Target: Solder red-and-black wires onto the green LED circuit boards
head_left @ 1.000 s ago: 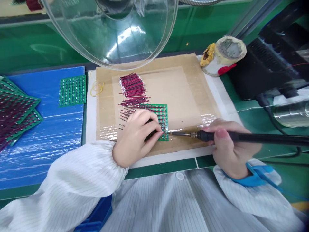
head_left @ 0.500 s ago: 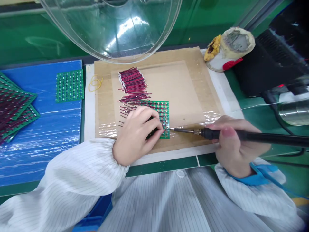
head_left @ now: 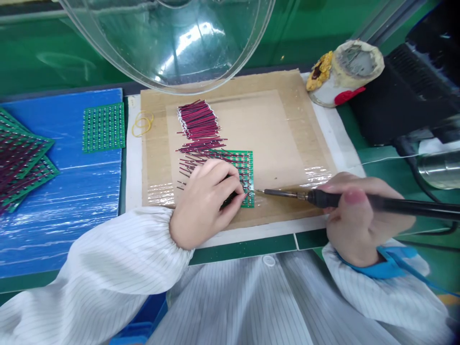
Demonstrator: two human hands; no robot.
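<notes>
At the green board point(head_left: 247, 165)'s right edge, left hand point(head_left: 206, 201) seemingly pinches wires; right hand point(head_left: 354, 218) grips soldering iron point(head_left: 359, 202).

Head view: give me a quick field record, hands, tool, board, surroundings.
left hand: pressed down on the green circuit board, fingers pinching at its near right edge
right hand: gripping the soldering iron
iron tip: just right of the board's near right corner; contact cannot be told
work surface: taped cardboard mat
loose stock: pile of red wires behind the board
left side: spare green board on a blue sheet; wired boards at far left
overhead: clear dome hood
</notes>
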